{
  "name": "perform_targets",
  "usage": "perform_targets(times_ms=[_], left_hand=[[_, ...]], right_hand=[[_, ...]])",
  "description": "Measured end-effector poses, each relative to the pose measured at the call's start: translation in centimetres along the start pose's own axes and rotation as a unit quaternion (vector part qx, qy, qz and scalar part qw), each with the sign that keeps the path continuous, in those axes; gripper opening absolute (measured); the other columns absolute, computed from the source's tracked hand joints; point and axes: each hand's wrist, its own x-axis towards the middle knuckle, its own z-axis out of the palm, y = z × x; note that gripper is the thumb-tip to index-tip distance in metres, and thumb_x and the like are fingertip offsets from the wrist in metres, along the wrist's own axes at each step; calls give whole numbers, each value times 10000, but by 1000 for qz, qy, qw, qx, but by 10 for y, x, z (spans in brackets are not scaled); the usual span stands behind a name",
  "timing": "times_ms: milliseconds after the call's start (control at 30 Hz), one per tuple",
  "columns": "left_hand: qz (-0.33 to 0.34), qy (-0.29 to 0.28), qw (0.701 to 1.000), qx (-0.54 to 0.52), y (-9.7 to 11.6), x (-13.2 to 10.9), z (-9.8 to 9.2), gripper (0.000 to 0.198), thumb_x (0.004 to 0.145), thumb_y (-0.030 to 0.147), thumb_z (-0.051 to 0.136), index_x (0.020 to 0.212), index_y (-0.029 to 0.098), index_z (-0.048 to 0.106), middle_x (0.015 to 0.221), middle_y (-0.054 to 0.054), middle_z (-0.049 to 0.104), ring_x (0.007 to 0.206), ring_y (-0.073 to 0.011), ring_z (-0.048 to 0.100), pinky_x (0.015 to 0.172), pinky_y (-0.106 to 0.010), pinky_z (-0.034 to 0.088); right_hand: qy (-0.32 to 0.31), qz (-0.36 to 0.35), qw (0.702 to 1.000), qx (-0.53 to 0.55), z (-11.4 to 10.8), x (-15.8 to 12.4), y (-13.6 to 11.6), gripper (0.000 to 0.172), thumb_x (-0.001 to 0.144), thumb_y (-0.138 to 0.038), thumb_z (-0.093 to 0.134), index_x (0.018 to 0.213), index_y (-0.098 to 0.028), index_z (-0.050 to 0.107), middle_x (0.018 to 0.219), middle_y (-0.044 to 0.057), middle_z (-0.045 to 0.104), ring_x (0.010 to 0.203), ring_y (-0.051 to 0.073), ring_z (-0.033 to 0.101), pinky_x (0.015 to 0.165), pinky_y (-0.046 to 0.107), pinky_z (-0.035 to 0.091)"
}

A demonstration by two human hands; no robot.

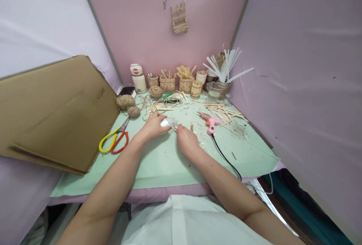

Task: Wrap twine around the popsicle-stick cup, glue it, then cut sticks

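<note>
Near the middle of the table, my left hand [154, 127] is closed around a small clear container [172, 121] with a white end, which lies tilted on its side. My right hand [187, 140] is closed just beside it, pinching a slim pink tool [175, 127] whose tip points at the container. Most of that tool is hidden by my fingers, so its kind does not show. Right of my hands lies a pink glue gun [211, 121] with a black cord. Scissors [117, 137] with one yellow and one red handle rest to the left.
Cardboard [56, 113] leans at the left. Twine balls [134, 112], loose twine and green-handled pliers [172, 101] lie behind my hands. Along the back stand a jar [139, 83], stick-filled holders [167, 84] and a cup of glue sticks [224, 73]. Wooden sticks [223, 113] are scattered rightward.
</note>
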Motion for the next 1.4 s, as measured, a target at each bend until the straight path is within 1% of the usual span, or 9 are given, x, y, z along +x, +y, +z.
perform_targets(times_ms=[67, 167, 233, 300, 367, 533, 900, 1233, 1400], left_hand=[[19, 9, 998, 52, 5, -5, -2, 564, 764, 481, 537, 1225, 156, 544, 1161, -145, 577, 1125, -297, 514, 937, -384, 408], [16, 10, 993, 113, 15, -13, -3, 583, 836, 440, 453, 1330, 132, 409, 1213, -176, 549, 1109, -302, 525, 919, -406, 406], [4, 1, 990, 143, 22, -16, -3, 600, 816, 468, 486, 1312, 139, 407, 1201, -178, 555, 1064, -317, 547, 871, -412, 425], [-6, -13, 988, 157, 25, -17, -2, 650, 742, 494, 586, 1269, 148, 430, 1179, -172, 564, 1029, -326, 559, 816, -397, 444], [-13, -15, 988, 155, 25, -15, 0, 642, 710, 461, 632, 1241, 156, 439, 1170, -164, 568, 1026, -321, 562, 790, -378, 450], [-5, 7, 993, 115, 15, -10, 1, 488, 777, 411, 540, 1194, 166, 472, 1156, -142, 597, 1018, -295, 583, 790, -360, 452], [-4, -6, 1000, 26, -9, 7, 5, 614, 699, 500, 597, 1210, 166, 524, 1188, -122, 621, 1090, -289, 574, 878, -337, 444], [-35, -28, 999, 2, -7, 10, -2, 587, 703, 481, 593, 1203, 179, 532, 1146, -95, 633, 1053, -263, 580, 869, -314, 445], [-36, 9, 994, 100, 8, -1, -3, 570, 734, 477, 587, 1206, 164, 527, 1200, -161, 540, 1161, -327, 473, 943, -408, 389]], right_hand=[[6, 2, 1000, 2, 1, 0, 1, 278, 944, -102, 247, 1090, -144, 480, 980, 135, 643, 896, 219, 652, 704, 294, 466], [9, 1, 1000, 1, 2, 1, 2, 285, 952, -115, 245, 1074, -148, 500, 972, 134, 643, 898, 218, 650, 701, 290, 464], [7, 3, 1000, 0, 3, 2, 2, 270, 946, -114, 275, 1079, -151, 507, 966, 131, 646, 889, 216, 652, 700, 284, 462], [5, 5, 1000, -1, 3, 3, 2, 267, 934, -104, 301, 1088, -151, 514, 974, 131, 648, 891, 214, 651, 706, 281, 460], [0, 6, 1000, -2, 2, 4, 2, 281, 922, -85, 306, 1083, -148, 527, 984, 133, 651, 898, 215, 650, 713, 283, 459], [-14, -4, 1000, 1, -1, 10, 1, 302, 923, -89, 302, 1076, -138, 558, 972, 135, 666, 904, 206, 651, 721, 270, 456], [-23, -17, 1000, 9, 2, 20, 2, 313, 944, -123, 309, 1130, -132, 561, 1004, 147, 670, 965, 206, 641, 783, 269, 450], [-21, -21, 999, 20, 0, 24, 0, 318, 954, -145, 311, 1120, -133, 582, 1040, 155, 671, 989, 203, 636, 815, 274, 447], [-13, -16, 1000, 22, -1, 22, -3, 349, 966, -150, 265, 1105, -116, 583, 1004, 155, 679, 957, 215, 651, 775, 291, 469]])
